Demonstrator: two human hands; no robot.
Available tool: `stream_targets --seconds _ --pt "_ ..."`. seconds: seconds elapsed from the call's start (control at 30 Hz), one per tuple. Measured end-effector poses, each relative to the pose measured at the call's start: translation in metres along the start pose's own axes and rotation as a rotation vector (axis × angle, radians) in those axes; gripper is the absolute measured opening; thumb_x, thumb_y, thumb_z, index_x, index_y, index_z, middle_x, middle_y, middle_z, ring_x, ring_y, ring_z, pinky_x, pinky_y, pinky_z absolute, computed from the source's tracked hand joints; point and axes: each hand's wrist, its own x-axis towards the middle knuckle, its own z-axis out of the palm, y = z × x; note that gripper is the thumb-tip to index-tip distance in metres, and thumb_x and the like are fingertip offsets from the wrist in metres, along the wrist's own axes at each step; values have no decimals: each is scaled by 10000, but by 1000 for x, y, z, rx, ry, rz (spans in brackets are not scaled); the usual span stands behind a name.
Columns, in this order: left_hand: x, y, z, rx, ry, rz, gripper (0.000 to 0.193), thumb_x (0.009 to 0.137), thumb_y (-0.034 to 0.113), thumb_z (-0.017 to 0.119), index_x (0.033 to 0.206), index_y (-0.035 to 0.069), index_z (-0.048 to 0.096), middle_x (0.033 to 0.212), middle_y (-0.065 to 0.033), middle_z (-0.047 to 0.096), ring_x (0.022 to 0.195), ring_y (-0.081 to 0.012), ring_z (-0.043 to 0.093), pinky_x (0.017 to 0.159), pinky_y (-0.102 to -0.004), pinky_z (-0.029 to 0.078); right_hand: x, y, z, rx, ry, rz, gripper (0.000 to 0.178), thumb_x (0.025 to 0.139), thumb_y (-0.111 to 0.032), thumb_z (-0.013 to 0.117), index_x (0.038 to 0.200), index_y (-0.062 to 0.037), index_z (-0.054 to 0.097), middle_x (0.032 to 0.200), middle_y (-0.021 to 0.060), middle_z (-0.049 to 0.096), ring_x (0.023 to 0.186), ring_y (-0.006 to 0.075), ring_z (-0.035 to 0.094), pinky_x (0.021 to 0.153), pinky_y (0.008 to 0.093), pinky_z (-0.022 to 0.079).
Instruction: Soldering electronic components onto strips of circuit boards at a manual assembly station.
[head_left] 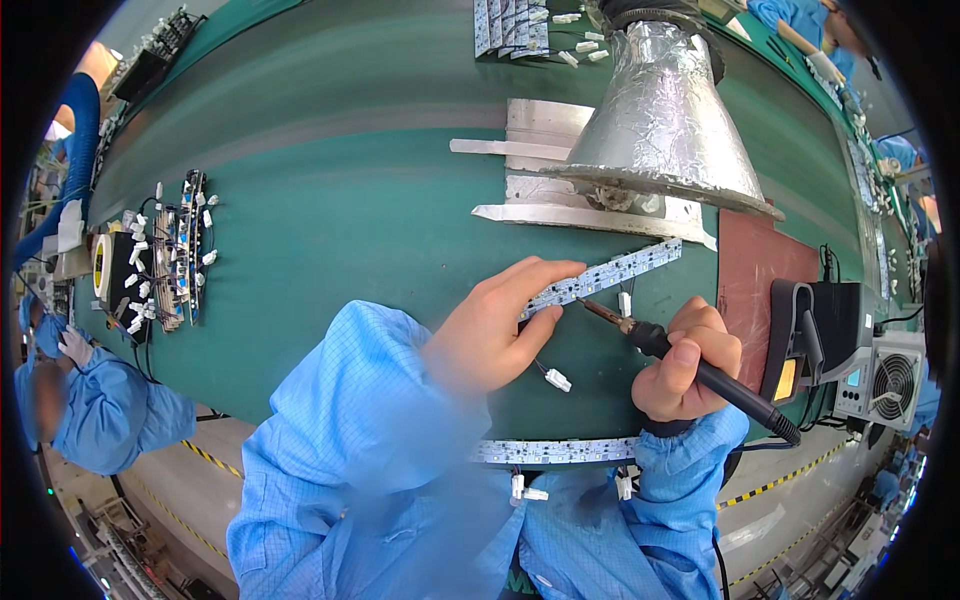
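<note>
Near the middle of the frame, the left hand point(505, 320) pinched the lower-left end of an LED circuit strip point(625, 268), index finger along its upper edge and thumb at its lower one. The strip slanted up to the right, its far end just beside the lower edge of the white panels point(545, 190). The right hand point(690, 370), right of centre, was closed around the handle of a soldering iron point(655, 342), whose tip pointed left to the strip's lower edge near the thumb (whether it touched, I could not tell). A white connector point(557, 379) lay on the green bench mat point(320, 240) below the left hand. Room was tight at upper right, where the rim of a foil-covered fume hood point(665, 110) overhung the panels, and at right, where a reddish-brown mat point(760, 260) and an iron stand point(790, 350) bordered the right hand. The widest open stretch of green ran left of the left hand, as far as a bundle of wired boards point(190, 250) at the frame's left. At lower centre, a second strip point(560, 451) lay along the bench's near edge, between the two blue sleeves, with white plugs point(530, 491) hanging below it.
</note>
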Motion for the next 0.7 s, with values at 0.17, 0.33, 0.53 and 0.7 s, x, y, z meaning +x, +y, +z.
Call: stream_targets --seconds 0.17,0.33,0.53,0.7 --pt "0 -2 0 7 5 24 398 874 -7 548 1271 -10 541 1089 -193 605 1004 -342 604 882 -366 472 0 0 0 -2 0 2 159 935 -146 491 851 -23 438 613 70 425 520 116 341 480 282 269" --pt "0 0 0 -6 1 -16 394 874 -6 551 1267 -11 542 1091 -187 608 1009 -334 605 886 -363 471 -1 0 1 -9 -2 13 157 937 -148 490 849 -28 439 615 66 427 518 115 340 479 282 271" --pt "0 -1 0 -6 3 -13 393 877 -3 550 1269 -14 540 1110 -183 610 1022 -331 605 898 -356 468 1 -1 0 -13 2 21 154 936 -148 480 844 -33 436 613 64 416 513 121 336 475 289 271" --pt "0 -3 1 4 5 11 389 882 4 548 1270 -17 537 1130 -176 614 1038 -311 609 913 -352 465 7 9 -21 -50 319 35 180 915 -119 486 768 -39 419 630 43 379 559 125 316 520 285 262"
